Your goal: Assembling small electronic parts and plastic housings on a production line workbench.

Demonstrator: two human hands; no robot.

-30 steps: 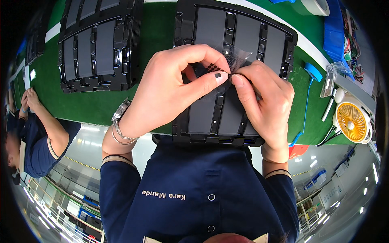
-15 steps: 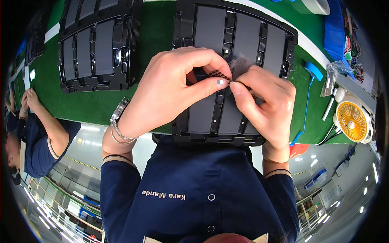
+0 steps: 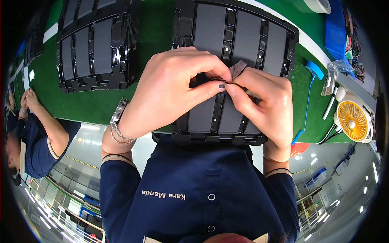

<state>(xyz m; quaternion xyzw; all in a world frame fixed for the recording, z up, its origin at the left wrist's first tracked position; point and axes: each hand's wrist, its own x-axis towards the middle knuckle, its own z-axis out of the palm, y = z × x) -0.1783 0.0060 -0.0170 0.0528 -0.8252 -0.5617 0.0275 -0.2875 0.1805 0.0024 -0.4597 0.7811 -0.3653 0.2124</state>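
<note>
My left hand (image 3: 174, 83) reaches over the near black tray with thumb and forefinger closed on a thin see-through sticker sheet (image 3: 239, 69) with small dark squares. A tiny dark square (image 3: 222, 86) lies at the left thumb tip. Fingertip to fingertip with it, my right hand (image 3: 265, 103) pinches the sheet's edge; its fingers partly hide the sheet. Beneath both hands, the black plastic tray (image 3: 291, 38) holds flat dark grey panels (image 3: 248, 34) in separate slots, with narrow black strips between them.
A stack of similar black trays (image 3: 125, 52) stands left on the green table (image 3: 158, 24). To the right are a blue coiled cord (image 3: 308, 105), a yellow-and-white fan (image 3: 351, 115), a clear bag (image 3: 330, 83) and a blue bin (image 3: 334, 32) near wires. Another person (image 3: 44, 133) sits at far left.
The see-through sheet has tilted and come to rest from a blur, its end now standing up between my fingertips. My right hand has shifted slightly left; the left hand hardly moved.
</note>
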